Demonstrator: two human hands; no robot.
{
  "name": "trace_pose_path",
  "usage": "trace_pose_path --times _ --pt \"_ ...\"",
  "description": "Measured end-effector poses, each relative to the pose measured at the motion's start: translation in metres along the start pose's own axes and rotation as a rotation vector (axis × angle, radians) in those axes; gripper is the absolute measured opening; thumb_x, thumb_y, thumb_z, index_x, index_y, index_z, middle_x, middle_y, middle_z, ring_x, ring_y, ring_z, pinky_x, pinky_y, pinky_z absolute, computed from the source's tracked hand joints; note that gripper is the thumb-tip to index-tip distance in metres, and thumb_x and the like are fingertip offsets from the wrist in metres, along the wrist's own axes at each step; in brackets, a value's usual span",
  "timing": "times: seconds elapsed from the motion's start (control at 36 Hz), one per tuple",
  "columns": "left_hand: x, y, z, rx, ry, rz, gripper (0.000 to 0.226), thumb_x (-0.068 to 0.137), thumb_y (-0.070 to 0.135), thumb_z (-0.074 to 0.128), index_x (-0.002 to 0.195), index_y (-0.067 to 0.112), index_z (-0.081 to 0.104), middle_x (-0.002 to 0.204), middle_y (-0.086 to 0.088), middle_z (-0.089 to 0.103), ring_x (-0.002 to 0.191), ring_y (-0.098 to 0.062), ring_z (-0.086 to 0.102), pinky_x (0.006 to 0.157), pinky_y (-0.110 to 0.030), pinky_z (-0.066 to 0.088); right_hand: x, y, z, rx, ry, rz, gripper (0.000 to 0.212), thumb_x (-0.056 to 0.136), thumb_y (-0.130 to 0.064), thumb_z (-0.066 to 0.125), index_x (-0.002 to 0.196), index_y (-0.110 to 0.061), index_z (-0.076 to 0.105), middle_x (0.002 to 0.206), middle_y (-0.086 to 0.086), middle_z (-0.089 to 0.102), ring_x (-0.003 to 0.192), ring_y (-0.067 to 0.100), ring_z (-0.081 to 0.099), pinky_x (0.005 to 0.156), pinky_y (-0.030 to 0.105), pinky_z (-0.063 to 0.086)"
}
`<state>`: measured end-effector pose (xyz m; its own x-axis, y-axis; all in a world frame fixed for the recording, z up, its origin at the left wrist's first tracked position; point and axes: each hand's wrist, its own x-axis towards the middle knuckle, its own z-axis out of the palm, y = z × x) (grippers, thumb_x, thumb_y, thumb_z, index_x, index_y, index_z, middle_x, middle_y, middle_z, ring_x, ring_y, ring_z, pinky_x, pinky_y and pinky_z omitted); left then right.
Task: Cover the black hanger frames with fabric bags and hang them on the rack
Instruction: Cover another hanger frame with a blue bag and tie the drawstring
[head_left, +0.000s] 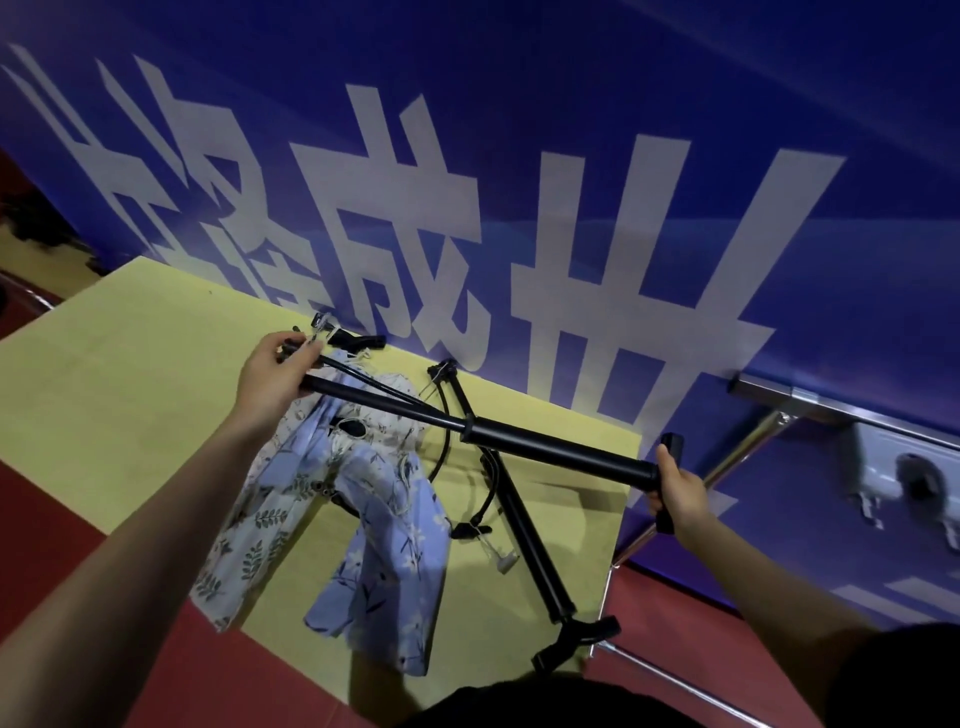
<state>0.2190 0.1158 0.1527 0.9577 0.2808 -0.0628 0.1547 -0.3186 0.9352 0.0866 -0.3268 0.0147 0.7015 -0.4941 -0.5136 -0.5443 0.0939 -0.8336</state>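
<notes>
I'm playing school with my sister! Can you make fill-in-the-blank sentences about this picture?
1. The left hand and right hand hold a ____ pole by its ends.
2. The floral fabric bags lie on a ____ table.
3. The wall banner behind is ____ with white letters.

Missing words: black; yellow; blue

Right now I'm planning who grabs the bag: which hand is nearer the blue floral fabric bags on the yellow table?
Left. The left hand grips the held black hanger frame directly above the blue floral fabric bags; the right hand grips its far end, off to their right.
</notes>
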Motion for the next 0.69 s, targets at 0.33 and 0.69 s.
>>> trace_pose_path --times 0.33,0.69 --pt "-0.032 0.016 0.032 -0.072 -0.159 0.039 0.028 0.095 0.042 0.055 0.109 0.018 0.058 0.109 -0.006 0.063 0.099 -0.017 0.063 0.073 -0.028 0.053 -0.009 -0.018 0.016 0.004 0.043 0.045 0.041 0.098 -0.042 0.05 0.075 -0.008 0.049 0.058 0.01 0.047 0.049 0.02 0.041 0.048 0.03 0.033" --pt "-0.055 0.025 0.061 0.004 -0.169 0.048 0.027 0.102 0.038 0.037 0.117 0.028 0.056 0.118 0.002 0.056 0.113 -0.023 0.054 0.098 -0.049 0.048 -0.035 -0.028 0.061 0.098 -0.058 0.082 0.035 0.099 -0.039 0.048 0.082 -0.009 0.051 0.063 0.007 0.048 0.049 0.017 0.039 0.05 0.03 0.033"
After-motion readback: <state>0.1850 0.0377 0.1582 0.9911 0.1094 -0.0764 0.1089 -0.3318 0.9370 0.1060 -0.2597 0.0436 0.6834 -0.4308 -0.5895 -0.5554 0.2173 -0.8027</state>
